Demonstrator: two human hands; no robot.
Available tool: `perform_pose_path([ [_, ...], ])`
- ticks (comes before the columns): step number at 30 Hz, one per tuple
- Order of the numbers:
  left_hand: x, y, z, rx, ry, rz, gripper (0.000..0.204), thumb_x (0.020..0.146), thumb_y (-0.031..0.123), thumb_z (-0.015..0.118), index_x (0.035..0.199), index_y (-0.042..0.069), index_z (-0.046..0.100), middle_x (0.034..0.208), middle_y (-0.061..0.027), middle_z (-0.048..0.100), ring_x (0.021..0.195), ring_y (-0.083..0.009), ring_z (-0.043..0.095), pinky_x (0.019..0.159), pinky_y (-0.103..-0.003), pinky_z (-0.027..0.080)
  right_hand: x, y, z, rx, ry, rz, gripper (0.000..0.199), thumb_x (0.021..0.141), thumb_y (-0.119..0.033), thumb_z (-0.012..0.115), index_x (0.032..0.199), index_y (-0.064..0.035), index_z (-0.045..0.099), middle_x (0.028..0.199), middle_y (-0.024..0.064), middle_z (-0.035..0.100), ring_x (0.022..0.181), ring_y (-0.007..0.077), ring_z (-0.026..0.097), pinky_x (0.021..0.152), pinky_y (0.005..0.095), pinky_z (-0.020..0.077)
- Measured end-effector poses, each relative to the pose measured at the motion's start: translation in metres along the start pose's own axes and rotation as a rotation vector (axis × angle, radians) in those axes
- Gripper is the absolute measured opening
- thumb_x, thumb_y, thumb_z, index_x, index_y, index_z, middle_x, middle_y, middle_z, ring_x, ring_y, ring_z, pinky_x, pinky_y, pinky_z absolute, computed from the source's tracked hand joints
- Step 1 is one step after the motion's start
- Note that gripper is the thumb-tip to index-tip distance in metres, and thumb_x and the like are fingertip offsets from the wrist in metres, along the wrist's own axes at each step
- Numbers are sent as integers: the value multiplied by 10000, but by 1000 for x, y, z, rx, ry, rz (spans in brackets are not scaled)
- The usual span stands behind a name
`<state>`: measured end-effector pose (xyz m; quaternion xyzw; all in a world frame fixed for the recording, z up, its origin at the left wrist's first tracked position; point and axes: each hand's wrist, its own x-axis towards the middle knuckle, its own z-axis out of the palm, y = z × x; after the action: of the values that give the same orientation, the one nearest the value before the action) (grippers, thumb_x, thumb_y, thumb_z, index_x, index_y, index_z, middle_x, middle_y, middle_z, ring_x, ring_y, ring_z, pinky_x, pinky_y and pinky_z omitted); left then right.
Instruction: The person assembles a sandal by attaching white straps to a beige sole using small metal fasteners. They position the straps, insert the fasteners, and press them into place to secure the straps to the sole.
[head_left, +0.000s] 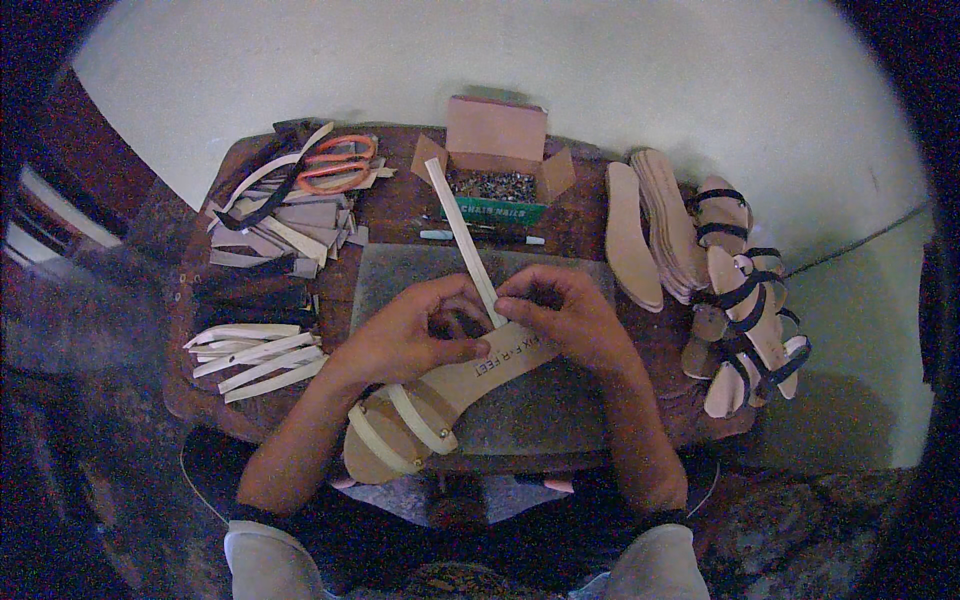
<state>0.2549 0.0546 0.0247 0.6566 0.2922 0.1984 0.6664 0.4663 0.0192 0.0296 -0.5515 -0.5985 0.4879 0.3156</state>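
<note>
Both my hands are over the dark mat, at a sandal [500, 362] that slants from lower left to upper right. Two cream straps cross its wide lower-left end. A long cream strap [458, 222] stands up from the sole's far edge and points away from me. With its thumb along that edge, my left hand [425, 325] grips the sole; its curled fingers are partly hidden. My right hand [553, 308] pinches the lower end of the long strap against the sole. How the strap's end meets the sole is hidden by my fingers.
Behind the mat [560, 425] are a pen [485, 238] and an open box of nails [495, 187]. Scissors [338, 163] with orange handles lie on strap pieces [285, 230] at left, with cream straps [265, 360] nearer. Soles [665, 220] and black-strapped sandals [750, 290] stand at right.
</note>
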Motion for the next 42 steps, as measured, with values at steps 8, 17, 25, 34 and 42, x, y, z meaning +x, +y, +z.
perform_pose_path([
  [8, 1, -7, -1, -31, -35, 55, 375, 772, 12, 693, 1114, 42, 544, 952, -44, 640, 890, -132, 607, 797, -287, 485, -24, -17, -6, -180, 288, -124, 122, 797, -84, 696, 910, -43, 671, 900, 39, 660, 864, 131, 610, 799, 280, 478],
  [17, 1, -7, 1, 14, -15, 38, 333, 779, 39, 692, 1080, 49, 551, 950, -39, 646, 879, -122, 604, 776, -280, 480, -48, -1, 14, -252, 219, -215, 193, 707, -36, 738, 890, -69, 686, 1034, 79, 594, 1043, 220, 553, 920, 346, 424],
  [25, 1, -8, 2, 15, -20, 54, 326, 779, 46, 694, 1074, 49, 555, 921, -37, 650, 876, -114, 599, 767, -274, 480, -43, 10, 13, -135, 189, -160, 179, 704, -44, 745, 873, -59, 685, 1075, 87, 562, 1061, 220, 538, 911, 333, 425],
  [34, 0, 2, 2, 0, -38, 3, 326, 780, 38, 695, 1075, 42, 555, 915, -40, 642, 873, -123, 600, 809, -278, 467, -42, 8, 13, -120, 174, -168, 164, 718, -33, 732, 870, -62, 679, 1057, 86, 570, 1042, 205, 545, 909, 327, 420],
  [42, -1, 4, 1, 3, -22, -11, 330, 782, 31, 690, 1082, 44, 551, 913, -34, 642, 875, -115, 599, 801, -274, 469, -41, 8, 15, -57, 191, -112, 243, 741, -46, 725, 969, -62, 644, 1044, 76, 600, 1000, 178, 566, 884, 315, 440],
])
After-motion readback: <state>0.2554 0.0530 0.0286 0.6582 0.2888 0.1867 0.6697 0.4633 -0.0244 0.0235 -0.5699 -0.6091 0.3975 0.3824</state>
